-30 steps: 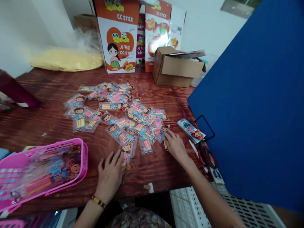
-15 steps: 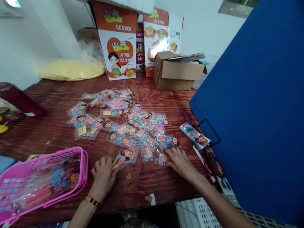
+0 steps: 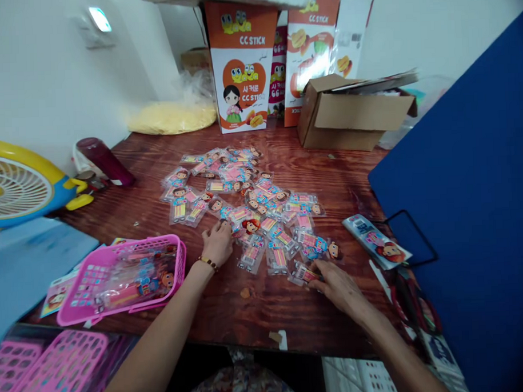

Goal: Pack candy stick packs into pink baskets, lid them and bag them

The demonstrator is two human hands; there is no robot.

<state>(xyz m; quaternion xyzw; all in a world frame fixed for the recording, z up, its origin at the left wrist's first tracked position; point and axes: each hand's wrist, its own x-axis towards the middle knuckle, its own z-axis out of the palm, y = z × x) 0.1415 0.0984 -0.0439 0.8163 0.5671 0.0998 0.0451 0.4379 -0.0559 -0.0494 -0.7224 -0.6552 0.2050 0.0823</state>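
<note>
Several small clear packets printed with a cartoon figure lie scattered over the brown wooden table. My left hand, with a bracelet at the wrist, has its fingers curled on a red-haired packet at the near left of the pile. My right hand rests at the near right of the pile, its fingers closed on a packet lying on the table. A larger packet lies apart to the right.
A pink basket holding toy packs sits at the near left, another pink basket below it. CC Stick cartons and a cardboard box stand at the back. A blue board leans at the right. A yellow fan and maroon bottle stand left.
My left hand has moved forward from the table's near edge into the pile. My right hand has slid a little nearer along the pile's near-right edge. The view has turned left.
</note>
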